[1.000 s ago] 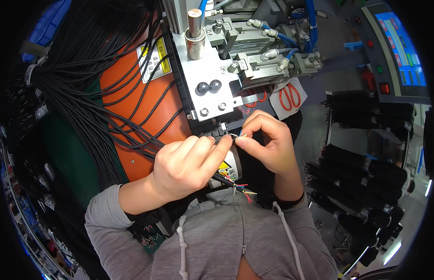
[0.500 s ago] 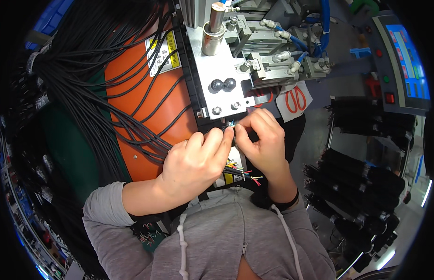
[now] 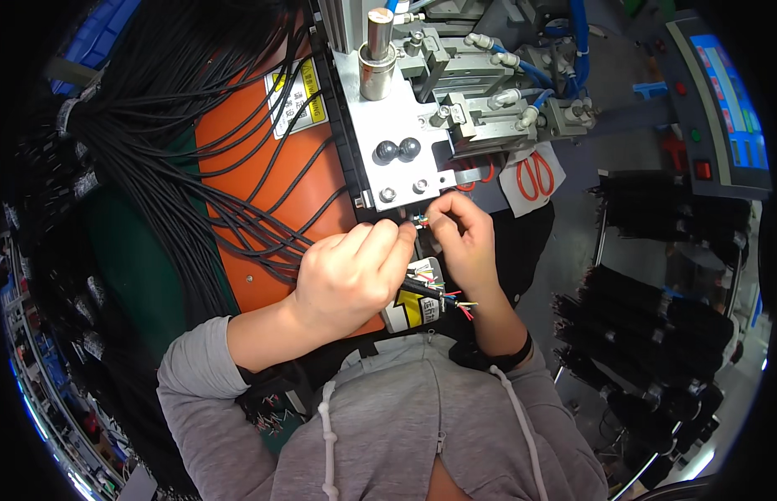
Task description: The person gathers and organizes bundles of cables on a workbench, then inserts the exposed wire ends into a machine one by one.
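Observation:
Just below the front edge of a machine's metal plate (image 3: 393, 117), both my hands meet at a cable end with thin coloured wires (image 3: 421, 221). My left hand (image 3: 351, 267) is closed, its thumb and forefinger pinching that cable end. From the other side, my right hand (image 3: 465, 238) holds thumb and forefinger curled together at the wire tips. Exactly which wires it grips is too small to tell. Under my left hand, several black cables with stripped, coloured ends (image 3: 443, 292) stick out to the right, over a white and yellow label (image 3: 412, 311).
Black cables (image 3: 155, 159) spread over an orange surface (image 3: 317, 192) at left. Red-handled scissors (image 3: 534, 177) lie on a white sheet right of the machine. Pneumatic cylinders with blue hoses (image 3: 579, 50) stand behind. A touch screen (image 3: 731, 108) and hanging cable bundles (image 3: 647, 334) are at right.
The coloured wires between my fingertips show more, fanned toward my right hand. My left hand has shifted slightly, and the stripped cable ends below it are more exposed.

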Demonstrator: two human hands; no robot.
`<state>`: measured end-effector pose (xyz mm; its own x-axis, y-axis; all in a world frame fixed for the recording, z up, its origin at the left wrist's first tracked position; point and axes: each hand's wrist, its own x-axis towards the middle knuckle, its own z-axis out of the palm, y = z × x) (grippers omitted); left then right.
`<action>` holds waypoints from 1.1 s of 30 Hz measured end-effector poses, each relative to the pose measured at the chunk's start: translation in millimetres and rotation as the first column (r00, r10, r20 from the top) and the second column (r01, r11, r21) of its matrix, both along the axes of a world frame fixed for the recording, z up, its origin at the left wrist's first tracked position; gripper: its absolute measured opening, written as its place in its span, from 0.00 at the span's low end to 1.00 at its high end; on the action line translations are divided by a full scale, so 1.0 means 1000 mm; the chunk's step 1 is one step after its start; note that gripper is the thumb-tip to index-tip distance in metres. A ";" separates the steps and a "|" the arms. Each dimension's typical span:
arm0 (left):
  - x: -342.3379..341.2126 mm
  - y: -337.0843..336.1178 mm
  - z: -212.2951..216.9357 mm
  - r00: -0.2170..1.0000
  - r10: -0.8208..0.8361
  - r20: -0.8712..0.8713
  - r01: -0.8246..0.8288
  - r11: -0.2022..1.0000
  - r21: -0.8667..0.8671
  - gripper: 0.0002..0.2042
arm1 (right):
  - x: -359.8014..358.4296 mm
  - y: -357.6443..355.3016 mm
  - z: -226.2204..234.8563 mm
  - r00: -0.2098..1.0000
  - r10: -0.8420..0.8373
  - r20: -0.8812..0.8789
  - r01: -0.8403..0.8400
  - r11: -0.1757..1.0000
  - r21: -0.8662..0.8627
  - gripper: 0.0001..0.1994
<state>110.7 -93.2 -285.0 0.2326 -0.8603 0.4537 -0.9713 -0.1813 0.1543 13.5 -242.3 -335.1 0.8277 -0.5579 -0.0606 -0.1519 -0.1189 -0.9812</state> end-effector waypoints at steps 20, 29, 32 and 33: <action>-0.001 0.022 0.012 0.971 0.208 -0.114 -0.171 0.947 0.271 0.11 | 0.001 -0.004 0.036 0.888 0.394 0.236 -0.210 0.806 -0.554 0.12; 0.069 0.036 0.086 0.829 -0.101 -0.550 0.185 0.978 0.100 0.15 | 0.009 0.021 0.048 0.603 0.708 0.368 -0.561 0.704 -0.436 0.10; 0.137 0.010 0.129 0.852 0.188 -0.488 -0.078 0.969 0.236 0.14 | 0.007 0.026 0.053 0.549 0.783 0.293 -0.648 0.620 -0.443 0.09; 0.165 -0.002 0.131 0.899 0.216 -0.381 -0.147 0.968 0.202 0.14 | 0.007 0.027 0.055 0.520 0.815 0.254 -0.689 0.577 -0.439 0.08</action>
<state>275.8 -95.4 -154.0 0.5226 -0.8397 0.1473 -0.7828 -0.4043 0.4730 20.4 -214.9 -279.8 0.8455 0.3498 0.4035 0.4982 -0.2449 -0.8317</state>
